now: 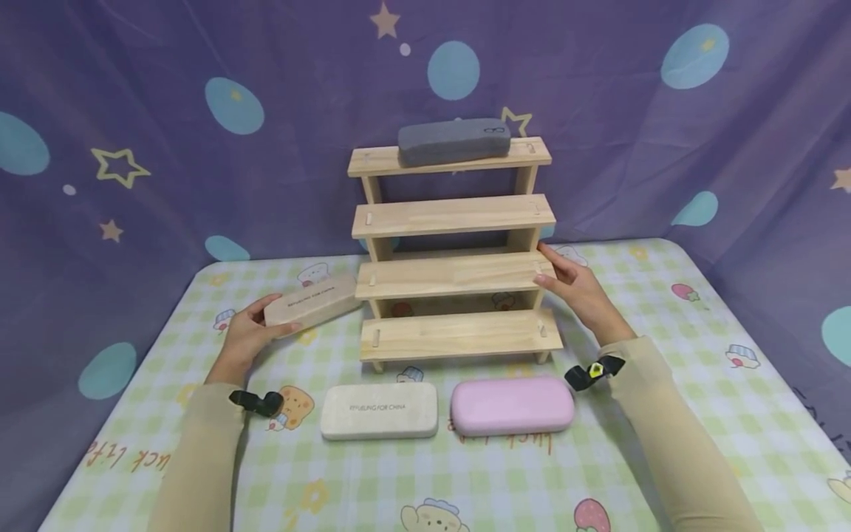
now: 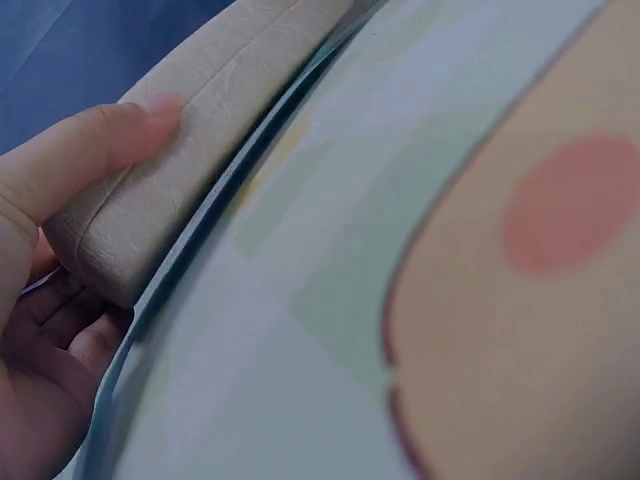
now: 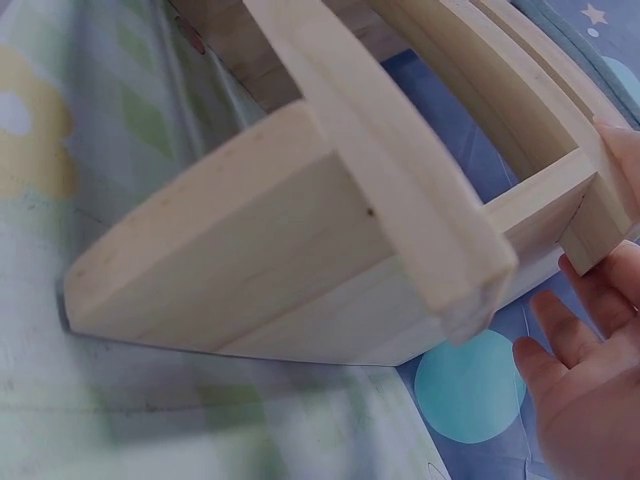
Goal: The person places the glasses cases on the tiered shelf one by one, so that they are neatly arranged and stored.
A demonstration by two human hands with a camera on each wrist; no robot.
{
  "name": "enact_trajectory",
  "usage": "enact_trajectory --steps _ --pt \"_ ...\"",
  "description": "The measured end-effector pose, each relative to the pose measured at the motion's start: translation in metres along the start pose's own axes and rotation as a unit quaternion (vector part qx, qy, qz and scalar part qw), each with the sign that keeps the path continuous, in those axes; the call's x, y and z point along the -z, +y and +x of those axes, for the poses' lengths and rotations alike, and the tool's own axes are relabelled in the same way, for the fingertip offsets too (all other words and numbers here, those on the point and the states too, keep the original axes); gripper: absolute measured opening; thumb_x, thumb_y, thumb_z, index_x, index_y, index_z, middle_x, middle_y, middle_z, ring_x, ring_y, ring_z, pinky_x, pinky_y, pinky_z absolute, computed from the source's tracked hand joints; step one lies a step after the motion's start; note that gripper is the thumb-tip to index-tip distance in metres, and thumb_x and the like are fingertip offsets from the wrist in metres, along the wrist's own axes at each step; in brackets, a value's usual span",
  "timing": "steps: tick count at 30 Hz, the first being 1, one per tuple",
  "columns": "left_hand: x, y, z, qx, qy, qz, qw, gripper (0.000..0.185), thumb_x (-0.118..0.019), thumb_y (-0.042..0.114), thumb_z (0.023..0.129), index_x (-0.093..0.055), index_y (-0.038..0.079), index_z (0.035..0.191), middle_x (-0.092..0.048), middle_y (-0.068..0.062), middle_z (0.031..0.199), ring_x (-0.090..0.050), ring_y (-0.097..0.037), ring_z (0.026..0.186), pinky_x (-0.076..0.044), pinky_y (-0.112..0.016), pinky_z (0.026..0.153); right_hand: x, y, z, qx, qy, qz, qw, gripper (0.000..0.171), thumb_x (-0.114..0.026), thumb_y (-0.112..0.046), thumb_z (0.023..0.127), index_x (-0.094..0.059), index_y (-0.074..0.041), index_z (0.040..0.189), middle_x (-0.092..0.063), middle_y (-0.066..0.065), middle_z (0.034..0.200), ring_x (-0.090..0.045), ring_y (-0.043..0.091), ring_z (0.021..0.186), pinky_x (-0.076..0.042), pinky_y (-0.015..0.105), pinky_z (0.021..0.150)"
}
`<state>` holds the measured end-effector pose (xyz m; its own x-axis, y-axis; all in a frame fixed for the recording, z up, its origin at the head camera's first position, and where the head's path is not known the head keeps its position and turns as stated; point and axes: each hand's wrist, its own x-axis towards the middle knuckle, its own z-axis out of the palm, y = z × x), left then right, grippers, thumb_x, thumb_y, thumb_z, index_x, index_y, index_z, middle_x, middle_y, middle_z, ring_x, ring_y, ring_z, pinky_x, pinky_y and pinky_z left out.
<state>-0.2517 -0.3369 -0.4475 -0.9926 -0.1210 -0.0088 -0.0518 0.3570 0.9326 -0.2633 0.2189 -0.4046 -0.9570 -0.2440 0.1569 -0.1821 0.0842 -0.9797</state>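
Observation:
My left hand (image 1: 249,336) holds a beige glasses case (image 1: 312,301) printed "REFUELING FOR CHINA" by its left end. In the left wrist view, the thumb (image 2: 130,130) lies across the case's face while the other fingers curl round its end. The case slants, its far end close to the left side of a four-tier wooden display rack (image 1: 459,275); whether they touch I cannot tell. At the rack's right side, my right hand (image 1: 581,292) grips the end of the second shelf from the bottom, thumb over the board and fingers partly hidden behind.
A grey glasses case (image 1: 454,142) lies on the top shelf. In front of the rack, a pale glasses case (image 1: 380,411) and a pink glasses case (image 1: 513,406) lie side by side on the checked tablecloth (image 1: 372,488). A purple patterned curtain (image 1: 319,89) hangs behind.

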Motion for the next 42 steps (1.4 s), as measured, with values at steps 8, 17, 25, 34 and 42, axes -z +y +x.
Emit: enact_trajectory --steps 8,17,25,34,42 --pt "0.003 0.015 -0.007 -0.02 -0.014 -0.021 0.9995 0.075 -0.08 0.008 0.075 -0.042 -0.001 0.14 -0.056 0.017 0.105 -0.055 0.0 0.092 -0.046 -0.011 0.072 0.0 0.002 0.0 -0.001 0.003 -0.014 1.0 0.064 -0.059 -0.014 0.094 -0.027 -0.01 0.148 -0.021 0.009 0.155 -0.023 0.024 0.14 -0.03 0.017 0.104" --pt "0.009 0.035 -0.011 -0.006 -0.004 -0.052 0.9986 0.077 -0.082 0.009 0.072 -0.044 0.003 0.139 -0.057 0.013 0.107 -0.056 -0.003 0.093 -0.046 -0.011 0.071 0.001 0.002 0.0 0.005 0.006 -0.014 1.0 0.063 -0.059 -0.013 0.094 -0.027 -0.009 0.148 -0.021 0.009 0.155 -0.023 0.024 0.14 -0.03 0.015 0.103" --pt "0.018 0.064 -0.018 -0.025 -0.002 -0.062 0.9978 0.076 -0.08 0.003 0.072 -0.044 0.003 0.139 -0.059 0.014 0.102 -0.057 -0.001 0.088 -0.047 -0.011 0.069 0.0 0.002 0.0 0.004 0.004 -0.009 1.0 0.063 -0.058 -0.013 0.094 -0.026 -0.008 0.148 -0.02 0.01 0.155 -0.022 0.024 0.141 -0.03 0.015 0.104" --pt "0.033 0.102 -0.024 -0.062 0.02 0.035 0.9972 0.069 -0.081 0.01 0.074 -0.051 0.012 0.136 -0.059 0.021 0.097 -0.055 0.001 0.083 -0.045 -0.015 0.053 0.0 0.003 0.0 0.002 0.006 -0.005 1.0 0.063 -0.059 -0.012 0.094 -0.026 -0.009 0.148 -0.02 0.009 0.155 -0.022 0.024 0.141 -0.029 0.017 0.105" --pt "0.042 0.123 -0.03 -0.067 0.006 -0.044 0.9968 0.07 -0.08 0.0 0.072 -0.051 0.007 0.135 -0.063 0.014 0.096 -0.057 -0.002 0.084 -0.049 -0.014 0.061 0.0 0.002 0.0 0.006 0.007 -0.008 1.0 0.064 -0.059 -0.012 0.094 -0.026 -0.007 0.148 -0.022 0.01 0.154 -0.022 0.023 0.141 -0.028 0.017 0.105"
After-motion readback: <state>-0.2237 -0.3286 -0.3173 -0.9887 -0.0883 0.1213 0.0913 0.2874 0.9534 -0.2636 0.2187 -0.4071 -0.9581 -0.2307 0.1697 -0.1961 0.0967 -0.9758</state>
